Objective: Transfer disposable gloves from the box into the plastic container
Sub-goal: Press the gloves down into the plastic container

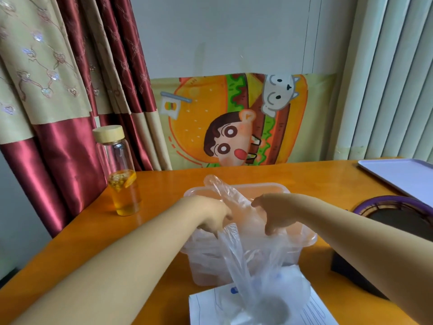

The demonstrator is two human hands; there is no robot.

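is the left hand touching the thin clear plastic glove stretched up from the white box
Touching. The head view shows the left hand pinching the thin clear plastic glove between curled fingertips.

a single camera, worn on the head, looks forward and down from above the near side of the container (203, 266), which sits close below it at mid frame. nearer than the container, the box (210, 308) is cut by the bottom edge. the left hand (210, 216) and right hand (274, 214) reach in from the lower corners and meet over the container, both pinching a glove (234, 254). beyond the container the view runs across the table (164, 184) to the wall (210, 31). the wide lens bends the edges.
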